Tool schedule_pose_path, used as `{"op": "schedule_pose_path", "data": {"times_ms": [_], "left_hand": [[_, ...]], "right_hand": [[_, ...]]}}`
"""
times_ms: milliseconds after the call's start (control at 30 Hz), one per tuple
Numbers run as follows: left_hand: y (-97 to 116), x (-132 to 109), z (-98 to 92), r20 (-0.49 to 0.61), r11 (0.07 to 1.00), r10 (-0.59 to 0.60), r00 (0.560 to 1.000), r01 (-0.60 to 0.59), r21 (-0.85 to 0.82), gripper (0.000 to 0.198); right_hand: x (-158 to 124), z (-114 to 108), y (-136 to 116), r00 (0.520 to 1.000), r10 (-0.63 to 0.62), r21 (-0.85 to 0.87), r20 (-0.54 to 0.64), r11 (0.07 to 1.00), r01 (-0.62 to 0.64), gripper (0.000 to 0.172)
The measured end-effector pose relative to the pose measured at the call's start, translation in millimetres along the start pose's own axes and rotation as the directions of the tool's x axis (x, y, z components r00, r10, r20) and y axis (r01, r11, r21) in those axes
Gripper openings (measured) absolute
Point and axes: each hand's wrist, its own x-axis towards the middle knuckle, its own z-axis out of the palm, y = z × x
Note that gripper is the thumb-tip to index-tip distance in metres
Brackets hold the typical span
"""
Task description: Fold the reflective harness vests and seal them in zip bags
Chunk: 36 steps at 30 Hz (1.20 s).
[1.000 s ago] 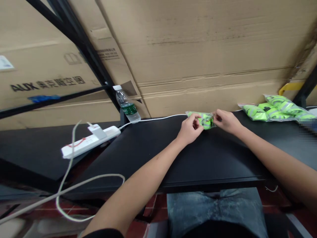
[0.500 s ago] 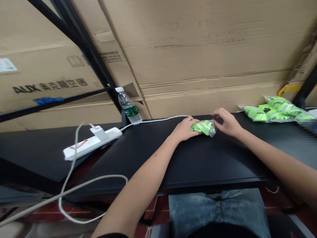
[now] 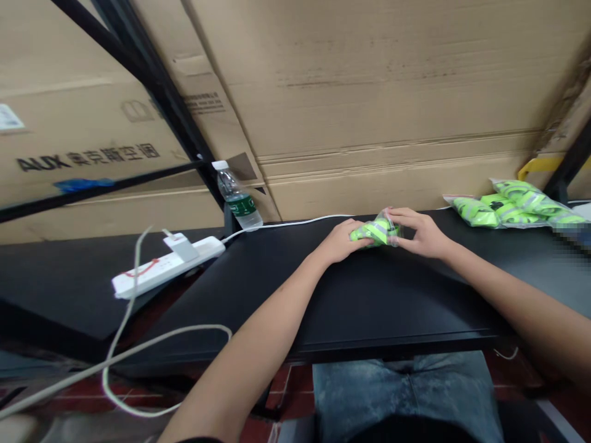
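A clear plastic bag with a folded neon-green reflective vest (image 3: 378, 232) in it lies on the black tabletop (image 3: 364, 301) between my hands. My left hand (image 3: 340, 242) is closed round its left end, thumb along the near side. At the other end, my right hand (image 3: 423, 235) grips the loose clear plastic, fingers on the far edge and thumb on the near one. Whether the bag's end is sealed I cannot tell.
Several similar green packets (image 3: 512, 206) are piled at the back right. A water bottle (image 3: 241, 203) leans by the rack post at the back left. A white power strip (image 3: 166, 264) with a plug and cables lies left. Large cardboard boxes (image 3: 392, 80) stand behind.
My right hand has gone from pinching near the bag's right end to spreading its fingers and thumb over the plastic there. The bag's loose end has risen and opened out slightly.
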Motion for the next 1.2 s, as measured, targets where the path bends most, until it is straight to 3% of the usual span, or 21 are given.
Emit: {"op": "schedule_pose_path", "data": {"times_ms": [100,267,467,567,633,733,833,900,1067,1200], "left_hand": [[2.1,-0.9,0.2,0.013,1.0,-0.001,1.0,0.001,-0.013,0.029],[7.0,-1.9,5.9,-0.012,0.999,-0.012,1.0,0.011,-0.049,0.025],[22.7,-8.2,13.7,-0.113,0.989,-0.111,0.987,0.098,-0.114,0.035],[26.7,-8.8,12.8,-0.143,0.982,-0.143,0.979,0.122,-0.146,0.036],[26.1,-7.1,9.6,-0.103,0.976,-0.142,0.985,0.122,-0.178,0.035],[22.4,-4.5,2.2,0.043,0.966,-0.118,0.992,0.125,-0.226,0.04],[19.9,-4.7,-3.7,0.2,0.963,-0.08,0.977,0.127,-0.238,0.059],[19.5,-5.9,-4.9,0.229,0.961,-0.093,0.969,0.148,-0.234,0.065],[18.6,-8.3,-0.4,0.134,0.952,-0.172,0.976,0.199,-0.232,0.046],[19.3,-9.8,7.6,0.058,0.941,-0.212,0.976,0.22,-0.256,0.037]], "right_hand": [[0.9,-3.4,-0.7,0.987,0.013,0.045,0.157,0.999,-0.02,0.058],[4.7,-13.2,-1.0,0.952,0.059,0.019,0.3,0.998,-0.068,0.056],[8.0,-20.4,-3.6,0.938,0.181,-0.058,0.295,0.983,-0.172,0.064],[7.8,-20.3,3.3,0.931,0.212,0.01,0.298,0.974,-0.225,0.057],[6.7,-19.7,12.2,0.915,0.237,0.106,0.328,0.953,-0.285,0.047],[3.5,-17.8,27.1,0.876,0.279,0.272,0.394,0.875,-0.401,0.037],[-0.1,-15.3,35.5,0.86,0.289,0.354,0.42,0.821,-0.448,0.041],[-1.5,-14.3,35.3,0.862,0.277,0.363,0.424,0.82,-0.442,0.046],[-0.6,-11.7,23.3,0.811,0.226,0.35,0.541,0.816,-0.461,0.057],[1.7,-2.1,12.6,0.831,0.314,0.301,0.459,0.826,-0.478,0.052]]}}
